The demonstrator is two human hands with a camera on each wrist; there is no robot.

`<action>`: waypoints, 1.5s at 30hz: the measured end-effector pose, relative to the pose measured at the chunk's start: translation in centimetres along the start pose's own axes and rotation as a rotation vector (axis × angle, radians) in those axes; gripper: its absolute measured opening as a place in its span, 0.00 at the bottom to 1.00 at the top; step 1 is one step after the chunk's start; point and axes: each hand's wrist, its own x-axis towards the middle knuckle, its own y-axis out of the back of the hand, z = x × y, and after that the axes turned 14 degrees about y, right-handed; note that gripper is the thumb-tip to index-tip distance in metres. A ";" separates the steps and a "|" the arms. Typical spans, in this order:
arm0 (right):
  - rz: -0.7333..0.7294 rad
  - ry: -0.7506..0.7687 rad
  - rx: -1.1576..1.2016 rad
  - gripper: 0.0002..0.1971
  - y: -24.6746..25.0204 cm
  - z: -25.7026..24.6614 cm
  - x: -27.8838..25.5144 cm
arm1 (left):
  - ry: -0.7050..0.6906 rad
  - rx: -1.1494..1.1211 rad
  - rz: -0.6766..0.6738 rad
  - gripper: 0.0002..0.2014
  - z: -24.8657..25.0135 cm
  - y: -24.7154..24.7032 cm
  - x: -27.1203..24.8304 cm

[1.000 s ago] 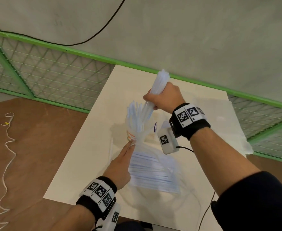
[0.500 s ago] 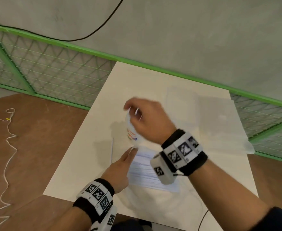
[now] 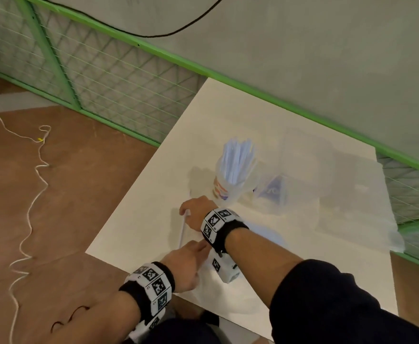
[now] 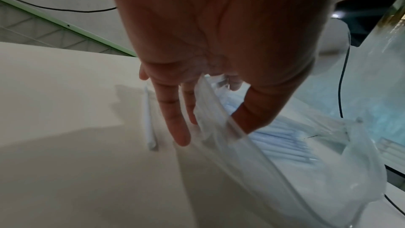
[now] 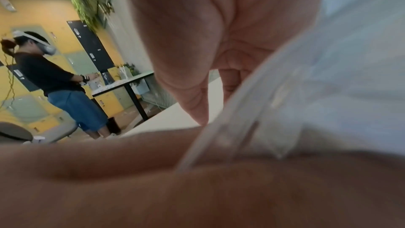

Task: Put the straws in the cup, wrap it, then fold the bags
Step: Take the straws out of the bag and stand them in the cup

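A paper cup (image 3: pixel 221 189) stands mid-table with a clear wrap round it and a bunch of white straws (image 3: pixel 238 157) sticking up from it. One loose straw (image 3: pixel 182 230) (image 4: pixel 149 127) lies flat on the table to the cup's left. My right hand (image 3: pixel 187 214) (image 5: pixel 214 107) is crossed over to it, fingers curled down onto its upper part. My left hand (image 3: pixel 199 247) (image 4: pixel 208 127) has straight fingers at the mouth of the clear straw bag (image 4: pixel 285 153), whose rim runs between thumb and fingers. That bag holds more straws and lies mostly under my right forearm.
Flat clear bags (image 3: pixel 340 194) lie on the white table (image 3: pixel 141 232) right of the cup, one with a blue print (image 3: pixel 273 189). A green mesh fence (image 3: pixel 104 78) borders the table's far side. A white cord (image 3: pixel 32 194) lies on the floor. Another person (image 5: pixel 43 75) stands far off.
My right hand put its bunch of straws into the cup, then swung down and left onto the loose straw. My left hand stayed at the bag's mouth.
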 end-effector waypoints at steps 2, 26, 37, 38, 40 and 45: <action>-0.017 -0.010 -0.021 0.14 -0.4 0.0 0.7 | -0.012 -0.032 0.050 0.33 -0.4 -0.5 -0.1; 0.110 -0.301 0.146 0.35 -1.2 -0.3 3.5 | -0.061 -0.151 0.025 0.39 -3.0 -1.7 -0.1; 0.293 -0.207 0.430 0.13 0.2 -0.5 2.9 | 0.132 -0.051 -0.125 0.31 -1.9 -0.7 -0.8; 0.345 -0.156 0.474 0.10 0.7 -1.1 2.5 | 0.161 -0.052 -0.123 0.29 -1.8 -0.7 -0.8; 0.465 -0.030 0.561 0.06 2.0 -2.7 1.3 | 0.173 -0.109 -0.102 0.33 -1.7 -0.3 -0.9; 0.857 0.377 0.621 0.02 8.9 -5.2 -5.3 | 0.090 -0.274 -0.096 0.44 -1.2 0.8 -1.2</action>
